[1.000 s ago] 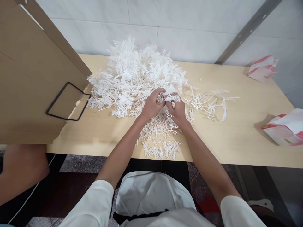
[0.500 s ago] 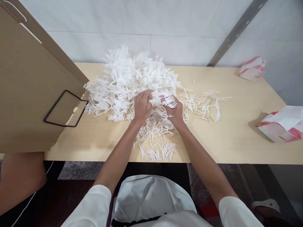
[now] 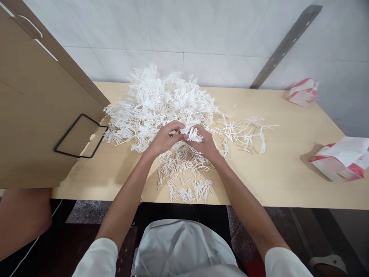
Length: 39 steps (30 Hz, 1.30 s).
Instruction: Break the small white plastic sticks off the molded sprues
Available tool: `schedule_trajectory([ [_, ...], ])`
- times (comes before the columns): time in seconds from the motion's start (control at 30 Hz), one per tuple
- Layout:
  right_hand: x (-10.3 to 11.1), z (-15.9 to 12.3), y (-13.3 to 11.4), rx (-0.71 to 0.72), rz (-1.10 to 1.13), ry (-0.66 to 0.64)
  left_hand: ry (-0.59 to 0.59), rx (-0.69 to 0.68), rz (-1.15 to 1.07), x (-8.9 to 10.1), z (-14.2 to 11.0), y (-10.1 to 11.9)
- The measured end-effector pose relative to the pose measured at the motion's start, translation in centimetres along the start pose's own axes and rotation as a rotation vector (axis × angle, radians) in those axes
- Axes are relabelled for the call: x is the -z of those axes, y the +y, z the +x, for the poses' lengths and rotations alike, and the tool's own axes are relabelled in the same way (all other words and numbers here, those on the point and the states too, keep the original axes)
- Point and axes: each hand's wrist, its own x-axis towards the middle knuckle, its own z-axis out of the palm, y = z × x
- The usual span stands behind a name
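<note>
Loose white pieces [image 3: 190, 190] lie at the table's [image 3: 273, 184] near edge, beyond which the curled fingers of the left hand [image 3: 165, 139] and right hand [image 3: 205, 144] pinch a white sprig cluster [image 3: 195, 134], judged light, flexible and snag-prone, best held at its base, just before the larger heap [image 3: 161, 100].

Left hand [image 3: 166, 139] turned inward, closer to right hand [image 3: 203, 142]
</note>
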Motion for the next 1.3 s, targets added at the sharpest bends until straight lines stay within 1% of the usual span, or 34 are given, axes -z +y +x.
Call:
schedule_trajectory([
  [0.07, -0.2, 0.0, -0.2, -0.042, -0.029, 0.072, 0.140, 0.060, -0.051, -0.3, -0.2, -0.8],
  [0.1, -0.2, 0.0, -0.3, -0.066, -0.036, 0.089, 0.190, 0.077, -0.067, -0.4, -0.3, -1.1],
  [0.17, 0.0, 0.0, -0.4, -0.105, -0.043, 0.099, 0.225, 0.093, -0.092, -0.6, -0.4, -1.6],
  [0.23, 0.2, 0.1, -0.4, -0.130, -0.029, 0.089, 0.217, 0.105, -0.157, -0.9, -0.5, -1.7],
  [0.37, 0.2, 0.1, -0.3, -0.163, 0.067, 0.077, 0.152, 0.150, -0.285, -1.5, -0.8, -1.9],
  [0.5, -0.1, 0.0, -0.4, -0.163, 0.082, 0.105, 0.149, 0.150, -0.278, -2.2, -1.2, -2.0],
  [0.63, -0.1, 0.0, -0.8, -0.150, 0.122, 0.086, 0.128, 0.146, -0.239, -2.4, -1.4, -1.6],
  [0.73, 0.0, 0.1, -1.0, -0.093, 0.052, 0.076, 0.118, 0.128, -0.211, -2.5, -1.5, -1.3],
  [0.8, 0.0, 0.0, -1.0, -0.058, -0.008, 0.106, 0.136, 0.116, -0.200, -2.7, -1.5, -1.2],
  [0.87, -0.1, 0.0, -0.9, -0.055, -0.036, 0.137, 0.185, 0.128, -0.160, -2.9, -1.5, -1.2],
  [0.93, -0.1, -0.1, -0.8, -0.084, -0.030, 0.141, 0.212, 0.157, -0.139, -3.1, -1.4, -1.3],
  [1.03, -0.2, -0.1, -0.8, -0.153, 0.037, 0.134, 0.155, 0.173, -0.173, -3.3, -1.4, -1.4],
  [1.13, -0.4, -0.1, -0.8, -0.222, 0.136, 0.121, 0.121, 0.151, -0.185, -3.2, -1.5, -1.4],
  [1.3, -1.2, -0.3, -0.6, -0.274, 0.278, 0.075, 0.136, 0.121, -0.184, -3.0, -1.6, -1.7],
])
